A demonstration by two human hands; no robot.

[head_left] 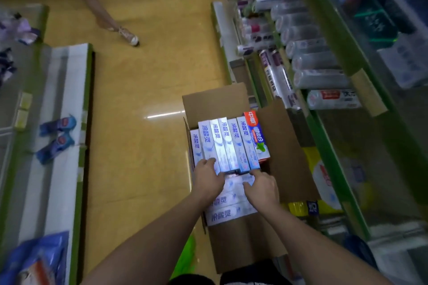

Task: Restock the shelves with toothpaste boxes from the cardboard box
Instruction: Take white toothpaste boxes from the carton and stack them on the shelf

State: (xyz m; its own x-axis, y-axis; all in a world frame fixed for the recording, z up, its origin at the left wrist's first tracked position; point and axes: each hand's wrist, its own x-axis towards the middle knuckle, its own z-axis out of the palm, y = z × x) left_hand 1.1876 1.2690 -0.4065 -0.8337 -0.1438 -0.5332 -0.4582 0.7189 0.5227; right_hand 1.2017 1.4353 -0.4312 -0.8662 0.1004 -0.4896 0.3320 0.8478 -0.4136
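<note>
While the pale blue toothpaste boxes [228, 143] stand in a tight row inside the open cardboard box [234, 245] on the glossy yellow floor [143, 81], my left hand [209, 179] curls its fingers over their near ends and my right hand [260, 186] pinches beside it. One red-topped box [257, 136] leans at the row's right. Green-edged shelves [335, 136] of plastic-wrapped rolls [319, 78] stand just right; a passer-by's leg [104, 14] crosses the aisle beyond.
</note>
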